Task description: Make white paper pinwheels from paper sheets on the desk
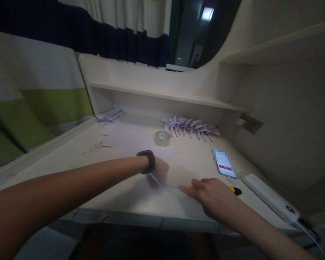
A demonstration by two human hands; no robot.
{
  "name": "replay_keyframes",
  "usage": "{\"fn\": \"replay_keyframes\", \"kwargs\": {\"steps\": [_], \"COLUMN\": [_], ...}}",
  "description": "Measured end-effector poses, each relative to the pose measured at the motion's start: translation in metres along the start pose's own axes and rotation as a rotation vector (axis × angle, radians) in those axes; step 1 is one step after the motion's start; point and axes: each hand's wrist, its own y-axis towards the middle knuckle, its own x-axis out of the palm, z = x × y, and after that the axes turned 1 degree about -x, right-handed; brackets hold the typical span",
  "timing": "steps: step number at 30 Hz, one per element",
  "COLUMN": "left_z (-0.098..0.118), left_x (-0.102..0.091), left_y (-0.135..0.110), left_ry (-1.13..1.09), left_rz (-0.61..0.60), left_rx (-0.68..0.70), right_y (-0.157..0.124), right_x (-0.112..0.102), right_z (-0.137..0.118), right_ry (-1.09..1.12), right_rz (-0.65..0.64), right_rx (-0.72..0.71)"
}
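Observation:
My left hand [160,170], with a black band on the wrist, is curled and presses on a thin clear strip that looks like a ruler [162,184]. The strip lies across a pale sheet of paper [166,155] near the desk's front edge. My right hand [211,193] is closed around a yellow and black utility knife [235,190]. Its fingertips point left and meet the strip's right end. The blade itself is hidden by the fingers.
On the desk [70,159] are a roll of clear tape [162,138], a row of folded paper pinwheels [189,126], scissors [96,147], a stack of paper strips [109,115], a phone [224,164] and a white power strip [271,198]. A shelf [165,95] runs above.

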Motion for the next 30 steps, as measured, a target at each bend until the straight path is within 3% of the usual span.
{"fn": "replay_keyframes", "kwargs": {"steps": [15,30], "left_z": [-0.005,-0.019], "left_x": [0.004,0.012], "left_y": [-0.001,-0.008], "left_ry": [0.026,-0.143], "left_rz": [0.077,0.133], "left_rx": [0.082,0.154], "right_y": [-0.003,-0.005], "right_x": [0.004,0.004], "right_z": [-0.003,-0.004], "right_ry": [0.013,0.017], "right_rz": [0.038,0.027], "right_rx": [0.006,0.027]}}
